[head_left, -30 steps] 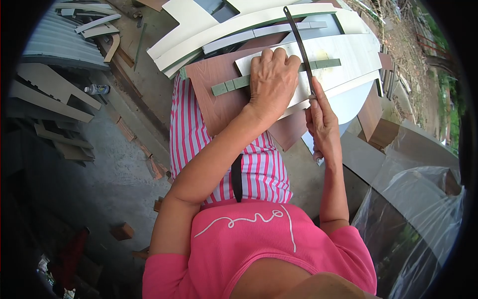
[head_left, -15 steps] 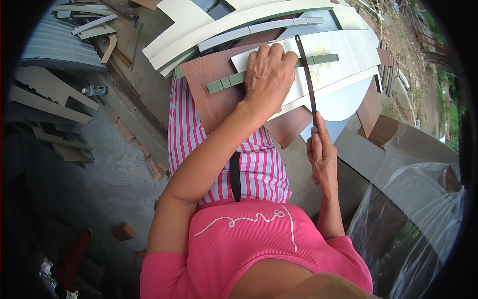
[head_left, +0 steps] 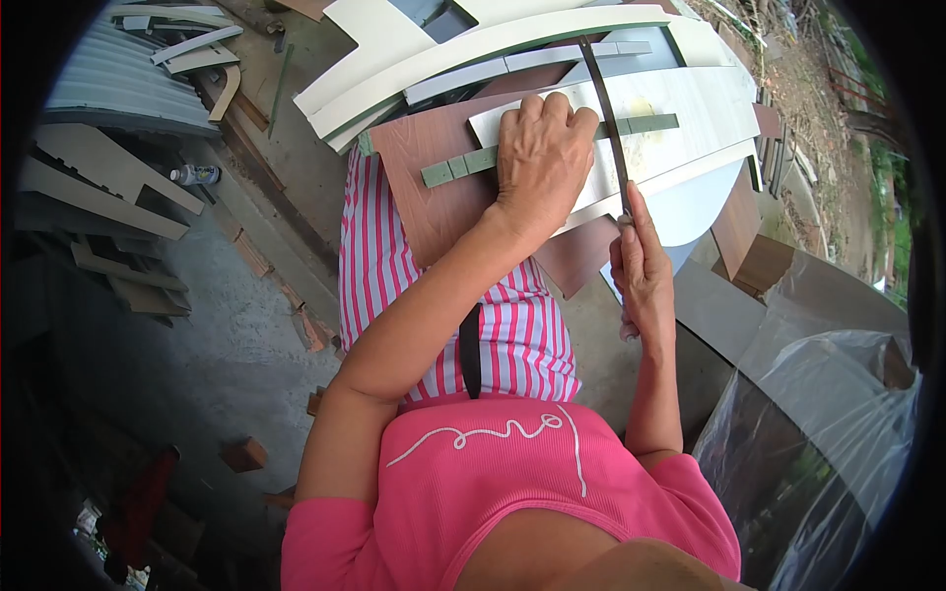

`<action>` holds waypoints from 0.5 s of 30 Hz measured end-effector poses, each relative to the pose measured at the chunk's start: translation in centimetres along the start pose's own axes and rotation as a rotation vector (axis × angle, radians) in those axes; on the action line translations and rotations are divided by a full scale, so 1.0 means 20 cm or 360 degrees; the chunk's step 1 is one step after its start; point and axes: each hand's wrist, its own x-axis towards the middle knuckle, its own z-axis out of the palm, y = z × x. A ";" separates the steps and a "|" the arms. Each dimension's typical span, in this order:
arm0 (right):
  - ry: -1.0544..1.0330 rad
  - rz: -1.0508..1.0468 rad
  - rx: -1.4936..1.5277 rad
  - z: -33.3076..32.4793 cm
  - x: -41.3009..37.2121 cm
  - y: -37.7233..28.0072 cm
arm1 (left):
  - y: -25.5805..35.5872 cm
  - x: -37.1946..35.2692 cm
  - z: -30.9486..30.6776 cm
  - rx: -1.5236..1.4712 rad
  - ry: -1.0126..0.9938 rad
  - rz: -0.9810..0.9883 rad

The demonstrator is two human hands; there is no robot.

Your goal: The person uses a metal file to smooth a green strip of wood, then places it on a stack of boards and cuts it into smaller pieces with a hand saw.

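My left hand (head_left: 547, 158) is closed over a narrow green strip (head_left: 463, 164), pressing it onto a white board (head_left: 680, 108). Marks or cuts cross the strip to the left of my fingers, and its other end sticks out to the right. In my right hand (head_left: 645, 266) is a thin, dark hacksaw blade (head_left: 603, 94), gripped by its near end. The blade lies across the strip just right of my left hand and points away from me. Under the white board, a brown wood-grain board (head_left: 419, 202) rests over my lap.
Curved cream panels (head_left: 473, 59) and a grey-white strip (head_left: 458, 81) lie beyond the boards. Offcuts (head_left: 197, 49) are piled at the far left, near a bottle (head_left: 195, 174) on the floor. Clear plastic sheeting (head_left: 828, 414) covers something on the right.
My right hand has pushed the hacksaw blade forward, away from my body, across the green strip. My left hand still holds the strip down. The whole view has shifted slightly.
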 end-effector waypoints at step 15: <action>0.0118 -0.0011 0.0132 -0.08 -0.18 0.06 | 0.00 0.00 0.01 0.0004 0.0064 0.0033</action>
